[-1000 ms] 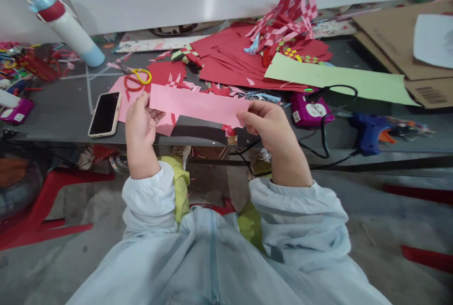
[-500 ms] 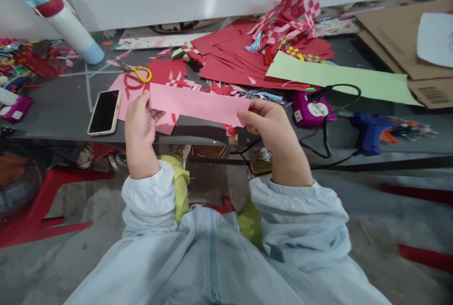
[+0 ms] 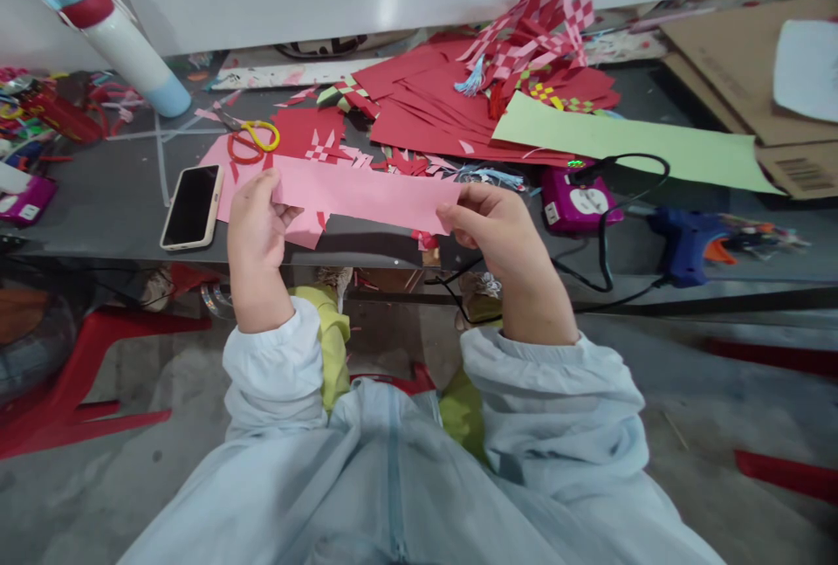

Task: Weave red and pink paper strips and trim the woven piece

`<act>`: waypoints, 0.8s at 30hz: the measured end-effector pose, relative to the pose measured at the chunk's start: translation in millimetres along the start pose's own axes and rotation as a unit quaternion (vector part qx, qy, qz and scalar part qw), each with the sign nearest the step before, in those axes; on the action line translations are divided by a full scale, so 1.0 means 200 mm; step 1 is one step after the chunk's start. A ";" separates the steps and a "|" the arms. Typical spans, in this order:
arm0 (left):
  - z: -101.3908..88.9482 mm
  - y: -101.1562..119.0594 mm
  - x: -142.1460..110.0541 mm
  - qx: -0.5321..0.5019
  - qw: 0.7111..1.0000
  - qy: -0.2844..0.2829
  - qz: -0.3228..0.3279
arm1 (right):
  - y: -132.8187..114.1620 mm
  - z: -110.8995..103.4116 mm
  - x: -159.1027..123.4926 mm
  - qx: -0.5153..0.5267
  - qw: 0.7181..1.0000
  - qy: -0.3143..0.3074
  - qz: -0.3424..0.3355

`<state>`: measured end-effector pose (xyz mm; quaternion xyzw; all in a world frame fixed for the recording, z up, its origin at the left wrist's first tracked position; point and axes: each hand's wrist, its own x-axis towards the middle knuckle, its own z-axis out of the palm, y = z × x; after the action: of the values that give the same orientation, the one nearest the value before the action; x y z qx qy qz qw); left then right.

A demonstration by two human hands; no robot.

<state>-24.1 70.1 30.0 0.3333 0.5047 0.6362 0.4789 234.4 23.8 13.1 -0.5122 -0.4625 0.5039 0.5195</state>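
A long pink paper strip is held level between both hands, just above the near edge of the worktop. Its left end is pinched by the left hand; its right end is pinched by the right hand. The strip is judged light, thin and limp, easily creased or torn, so it is best gripped at the ends. A phone lies just left of the left hand; scissors lie beyond it

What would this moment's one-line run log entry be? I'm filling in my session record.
left hand: grips pink paper strip end | right hand: grips other end | strip: level above table edge | nearby: phone, scissors
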 end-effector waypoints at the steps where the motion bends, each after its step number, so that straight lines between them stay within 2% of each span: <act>1: 0.00 0.00 0.00 -0.001 1.000 0.001 0.000 | 0.00 0.00 0.00 0.001 1.000 0.000 0.001; 8: 0.01 0.01 -0.01 0.007 1.000 0.005 -0.005 | 0.00 0.00 0.00 -0.005 1.000 0.003 0.001; 16: 0.01 0.03 -0.04 0.039 0.997 -0.060 0.033 | 0.01 0.00 0.01 -0.017 1.000 0.009 -0.009; 24: -0.01 0.03 -0.06 0.048 0.995 -0.073 0.052 | 0.02 0.00 0.01 -0.020 1.000 0.002 -0.017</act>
<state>-23.9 57.7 35.1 0.4272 0.4800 0.6097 0.4641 233.8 25.3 9.2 -0.5154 -0.4801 0.4847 0.5186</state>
